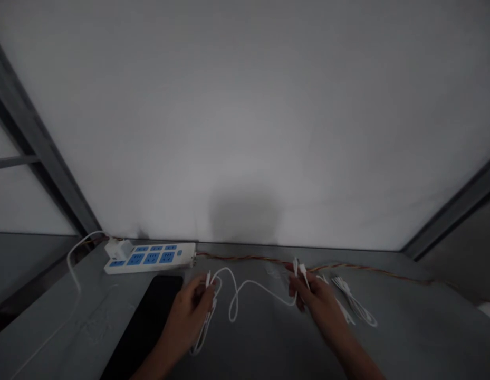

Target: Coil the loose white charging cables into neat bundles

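A thin white charging cable [260, 285] runs in a loose curl between my two hands, above the grey tabletop. My left hand [195, 301] is closed on one part of it, with a small plug end sticking up past the fingertips and a loop hanging below. My right hand [310, 293] pinches the other part, where a white connector [304, 272] points upward. Just behind my right hand lies a second white cable bundle [355, 302], folded on the table. A black flat object [150, 316] lies beneath my left forearm, partly hidden by it.
At the back left stands a white power strip [150, 258] with blue sockets and a white charger [118, 249] plugged in. The charger's white cord [73, 269] trails toward the front left. A twisted red-yellow wire [245, 258] runs along the white back panel [245, 132].
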### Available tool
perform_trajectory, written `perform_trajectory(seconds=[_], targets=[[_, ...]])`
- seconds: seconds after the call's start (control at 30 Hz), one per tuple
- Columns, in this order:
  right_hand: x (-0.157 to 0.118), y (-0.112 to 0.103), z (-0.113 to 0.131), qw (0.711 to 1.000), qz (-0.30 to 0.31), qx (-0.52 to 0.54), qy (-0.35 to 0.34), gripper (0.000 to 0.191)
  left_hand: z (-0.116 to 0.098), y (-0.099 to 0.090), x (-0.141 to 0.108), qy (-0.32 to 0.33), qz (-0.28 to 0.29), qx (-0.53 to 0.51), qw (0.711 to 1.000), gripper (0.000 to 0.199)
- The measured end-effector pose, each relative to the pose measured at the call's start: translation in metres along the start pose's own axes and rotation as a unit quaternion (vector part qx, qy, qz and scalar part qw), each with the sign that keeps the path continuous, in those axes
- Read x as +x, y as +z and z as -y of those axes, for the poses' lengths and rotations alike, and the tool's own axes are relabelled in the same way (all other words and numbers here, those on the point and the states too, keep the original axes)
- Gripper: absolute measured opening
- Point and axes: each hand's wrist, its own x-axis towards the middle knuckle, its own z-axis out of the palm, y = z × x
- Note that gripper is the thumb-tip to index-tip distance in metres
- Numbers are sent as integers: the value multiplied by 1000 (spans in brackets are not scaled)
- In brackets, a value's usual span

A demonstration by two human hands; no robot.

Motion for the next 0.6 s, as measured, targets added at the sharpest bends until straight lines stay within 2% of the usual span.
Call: perform_trajectory(seconds=[0.1,0.17,0.27,0.37,0.47,0.6], targets=[[0,5,-6,998,28,-52,-6,42,1,2,-2,-10,42,-7,999,33],[1,3,-8,996,23,-89,-14,40,2,1,-3,-13,50,8,999,36],[2,-1,-5,986,-13,-159,-39,39,3,-2,-5,36,7,107,994,38],[2,-5,-2,972,-33,-225,-62,39,1,-4,-6,90,-25,221,971,40],[4,-7,-5,959,-34,-274,-58,34,-5,-2,-8,94,14,299,949,38],[8,-11,-13,948,-68,-309,-37,31,-11,2,-13,93,106,383,913,31]])
